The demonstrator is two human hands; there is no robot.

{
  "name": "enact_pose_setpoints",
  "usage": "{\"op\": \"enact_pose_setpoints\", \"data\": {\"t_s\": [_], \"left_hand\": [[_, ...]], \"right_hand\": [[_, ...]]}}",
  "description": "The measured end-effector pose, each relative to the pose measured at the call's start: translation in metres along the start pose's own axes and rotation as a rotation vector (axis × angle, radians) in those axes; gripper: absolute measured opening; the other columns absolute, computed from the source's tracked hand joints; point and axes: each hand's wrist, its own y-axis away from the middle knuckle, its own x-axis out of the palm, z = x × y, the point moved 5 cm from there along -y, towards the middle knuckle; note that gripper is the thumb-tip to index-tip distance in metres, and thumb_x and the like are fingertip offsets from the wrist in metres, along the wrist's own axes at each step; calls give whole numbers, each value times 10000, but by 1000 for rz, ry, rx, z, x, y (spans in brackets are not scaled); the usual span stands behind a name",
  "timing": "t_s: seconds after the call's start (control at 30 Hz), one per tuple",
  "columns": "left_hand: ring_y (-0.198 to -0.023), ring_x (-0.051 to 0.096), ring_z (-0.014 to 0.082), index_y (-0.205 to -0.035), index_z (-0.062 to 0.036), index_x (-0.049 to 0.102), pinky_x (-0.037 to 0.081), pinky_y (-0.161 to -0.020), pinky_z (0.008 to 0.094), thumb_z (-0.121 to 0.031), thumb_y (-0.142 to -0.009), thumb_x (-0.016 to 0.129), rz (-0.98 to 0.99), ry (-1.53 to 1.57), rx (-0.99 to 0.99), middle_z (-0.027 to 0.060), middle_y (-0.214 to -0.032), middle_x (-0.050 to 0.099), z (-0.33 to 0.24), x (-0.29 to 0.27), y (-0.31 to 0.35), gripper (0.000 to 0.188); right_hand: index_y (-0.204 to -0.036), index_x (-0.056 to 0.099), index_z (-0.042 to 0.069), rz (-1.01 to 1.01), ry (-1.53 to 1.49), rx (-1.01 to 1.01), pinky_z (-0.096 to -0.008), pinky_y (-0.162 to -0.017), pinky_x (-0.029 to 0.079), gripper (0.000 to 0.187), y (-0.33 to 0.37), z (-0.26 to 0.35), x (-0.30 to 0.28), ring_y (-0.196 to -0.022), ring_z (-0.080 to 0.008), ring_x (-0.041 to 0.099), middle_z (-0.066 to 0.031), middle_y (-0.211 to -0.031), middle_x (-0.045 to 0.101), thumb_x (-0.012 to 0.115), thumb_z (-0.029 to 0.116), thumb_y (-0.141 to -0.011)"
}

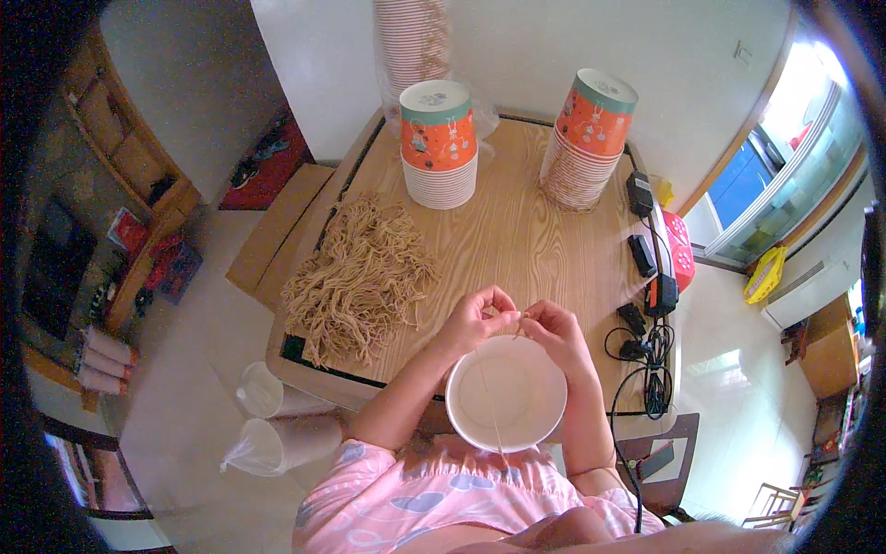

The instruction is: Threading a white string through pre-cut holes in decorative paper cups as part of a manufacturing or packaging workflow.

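A white paper bucket [480, 406] stands mouth up between my forearms at the table's near edge. Across its opening runs a thin tan string [496, 417], from the far rim to the near rim. Just beyond the far rim, my left hand [480, 319] pinches string between thumb and fingers. Beside it, my right hand [556, 334] is also closed in a pinch on string, fingertips close to the left ones. The exact ends between the fingers are too small to make out. Left of my hands lies a loose heap of tan strings [360, 277].
Two stacks of upside-down orange paper buckets, left [438, 138] and right [591, 129], stand at the table's far side. A taller bagged stack [413, 46] rises behind. Power adapters and a coiled black cable [655, 369] line the right edge. Bagged stacks [281, 443] lie on the floor, left.
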Motion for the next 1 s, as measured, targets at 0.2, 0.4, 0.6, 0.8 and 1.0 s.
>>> {"op": "enact_pose_setpoints", "data": {"t_s": [0.2, 0.4, 0.6, 0.8, 1.0], "left_hand": [[-646, 516, 54, -936, -28, 600, 449, -598, 221, -145, -768, 694, 66, -67, 8, -17, -736, 554, 4, 6, 1, 225], [-741, 579, 102, -899, -34, 611, 474, -667, 254, -145, -791, 670, 145, -71, -14, 29, -817, 632, 9, 8, 1, 166], [-670, 538, 46, -850, -12, 604, 453, -609, 212, -107, -797, 656, 122, 14, -12, -8, -726, 597, 14, 8, 0, 121], [-655, 526, 39, -853, -18, 602, 442, -604, 204, -94, -807, 633, 52, 50, -39, -17, -728, 593, 6, 5, 1, 93], [-675, 548, 65, -847, -41, 603, 452, -600, 227, -118, -814, 631, 56, -4, 31, -5, -738, 598, 6, 4, 0, 89]], "right_hand": [[-812, 575, 12, -22, -11, -46, -207, -602, 430, 91, -3, 0, -3, -671, -60, 522, 12, -724, 579, 612, 92, -833], [-807, 578, 12, -4, -26, -49, -208, -607, 433, 91, -1, 4, -2, -679, -67, 527, 6, -731, 582, 617, 91, -829], [-810, 565, 24, 4, -46, -66, -212, -613, 433, 94, -1, 8, 0, -693, -65, 523, 12, -748, 574, 630, 91, -818], [-844, 497, 35, 130, -3, -27, -170, -601, 408, 137, -3, -9, 1, -694, -44, 496, 26, -770, 505, 627, 21, -805], [-888, 528, 29, 45, -117, -101, -194, -634, 429, 129, -1, 7, 5, -724, -66, 522, 13, -791, 540, 631, 62, -817]]}}
